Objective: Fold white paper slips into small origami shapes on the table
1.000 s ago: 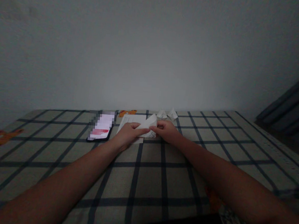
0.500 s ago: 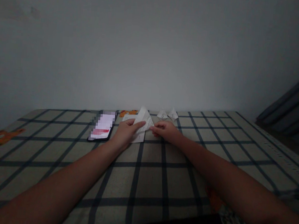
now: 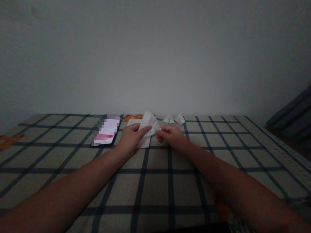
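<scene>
Between my hands is a folded sheet of white paper (image 3: 148, 120), held up above the cloth. My left hand (image 3: 131, 137) pinches its left side, thumb on top. At its lower right corner the fingers of my right hand (image 3: 171, 136) are closed in a pinch on the paper's edge. Under the folded sheet lies a flat white paper (image 3: 144, 143), partly covered by it and by my left hand. Beyond my right hand stand two small folded paper pieces (image 3: 168, 118) with pointed tops.
A phone (image 3: 106, 131) with a lit, partly blurred screen lies left of my left hand. The checked cloth (image 3: 155, 188) covers the surface, with orange animal figures printed on it. A pale wall (image 3: 160, 52) rises behind, and dark striped fabric (image 3: 304, 106) hangs at the right.
The folded paper's tip has tilted slightly to the left. Both hands keep nearly the same place and grip.
</scene>
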Demonstrator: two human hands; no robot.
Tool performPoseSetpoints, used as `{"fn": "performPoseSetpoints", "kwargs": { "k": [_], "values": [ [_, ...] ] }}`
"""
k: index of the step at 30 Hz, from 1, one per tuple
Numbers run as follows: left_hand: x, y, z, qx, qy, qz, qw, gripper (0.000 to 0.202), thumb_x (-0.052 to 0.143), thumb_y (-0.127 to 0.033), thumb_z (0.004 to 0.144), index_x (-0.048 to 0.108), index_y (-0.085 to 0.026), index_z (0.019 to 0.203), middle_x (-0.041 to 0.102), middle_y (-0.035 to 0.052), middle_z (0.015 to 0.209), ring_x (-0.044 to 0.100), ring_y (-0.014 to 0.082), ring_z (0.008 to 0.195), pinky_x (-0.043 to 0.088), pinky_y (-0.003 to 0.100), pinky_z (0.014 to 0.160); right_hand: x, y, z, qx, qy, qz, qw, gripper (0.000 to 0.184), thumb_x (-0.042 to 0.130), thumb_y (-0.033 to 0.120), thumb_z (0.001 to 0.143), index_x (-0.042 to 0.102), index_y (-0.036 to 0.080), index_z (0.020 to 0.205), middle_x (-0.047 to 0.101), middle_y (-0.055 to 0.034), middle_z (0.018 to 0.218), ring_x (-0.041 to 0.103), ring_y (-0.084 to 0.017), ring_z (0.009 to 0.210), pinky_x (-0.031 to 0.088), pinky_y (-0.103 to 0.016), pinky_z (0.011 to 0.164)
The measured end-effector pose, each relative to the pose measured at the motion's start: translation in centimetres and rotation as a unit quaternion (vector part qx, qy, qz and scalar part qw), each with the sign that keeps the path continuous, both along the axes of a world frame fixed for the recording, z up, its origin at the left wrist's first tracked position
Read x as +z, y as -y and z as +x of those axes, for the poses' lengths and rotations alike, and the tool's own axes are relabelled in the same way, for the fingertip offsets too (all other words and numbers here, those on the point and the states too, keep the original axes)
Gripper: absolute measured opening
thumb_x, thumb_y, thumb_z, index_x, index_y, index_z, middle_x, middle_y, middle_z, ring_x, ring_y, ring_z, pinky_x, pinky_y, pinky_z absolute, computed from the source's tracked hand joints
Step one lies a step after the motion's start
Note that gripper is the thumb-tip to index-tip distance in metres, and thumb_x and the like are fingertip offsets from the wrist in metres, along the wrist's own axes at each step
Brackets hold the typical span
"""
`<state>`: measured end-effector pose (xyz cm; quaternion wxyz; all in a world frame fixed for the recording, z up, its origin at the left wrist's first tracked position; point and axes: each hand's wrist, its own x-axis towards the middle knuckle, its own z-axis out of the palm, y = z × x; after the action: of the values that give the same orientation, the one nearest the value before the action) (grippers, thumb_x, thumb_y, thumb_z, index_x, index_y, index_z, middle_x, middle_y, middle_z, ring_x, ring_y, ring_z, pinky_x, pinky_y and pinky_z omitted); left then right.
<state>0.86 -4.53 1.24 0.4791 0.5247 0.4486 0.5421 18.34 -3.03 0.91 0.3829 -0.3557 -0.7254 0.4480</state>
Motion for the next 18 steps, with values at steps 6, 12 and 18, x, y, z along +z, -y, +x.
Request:
{"fn": "performPoseSetpoints", "kwargs": {
  "k": [6, 12, 18],
  "values": [
    [-0.29, -0.24, -0.24, 0.005, -0.016, 0.007, 1.000, 0.040, 0.068, -0.043, 0.061, 0.066, -0.011, 0.085, 0.068, 0.0091, 0.078, 0.060, 0.0183, 0.063, 0.044, 0.027, 0.056, -0.26, -0.22, 0.03, 0.035, -0.024, -0.045, 0.998, 0.033, 0.047, 0.041, 0.081, 0.059, 0.011, 0.074, 0.060, -0.0029, 0.064, 0.057, -0.009, 0.056, 0.046, -0.024, 0.058],
    [-0.34, -0.19, -0.43, 0.011, -0.039, 0.009, 0.999, 0.037, 0.068, -0.043, 0.061, 0.066, -0.012, 0.081, 0.068, 0.0081, 0.077, 0.060, 0.0175, 0.063, 0.043, 0.026, 0.056, -0.59, -0.40, 0.27, 0.043, -0.035, -0.053, 0.997, 0.037, 0.046, 0.046, 0.080, 0.059, 0.012, 0.074, 0.061, -0.0029, 0.069, 0.057, -0.009, 0.058, 0.047, -0.024, 0.059],
    [-0.02, 0.03, -0.27, 0.005, -0.042, -0.002, 0.999, 0.038, 0.068, -0.042, 0.060, 0.067, -0.012, 0.083, 0.068, 0.0096, 0.079, 0.060, 0.0187, 0.065, 0.042, 0.027, 0.056, -0.04, 0.00, 0.54, 0.012, 0.005, 0.007, 1.000, 0.037, 0.047, 0.044, 0.080, 0.061, 0.012, 0.067, 0.061, -0.0026, 0.062, 0.056, -0.009, 0.057, 0.045, -0.023, 0.061]
  ]
}}
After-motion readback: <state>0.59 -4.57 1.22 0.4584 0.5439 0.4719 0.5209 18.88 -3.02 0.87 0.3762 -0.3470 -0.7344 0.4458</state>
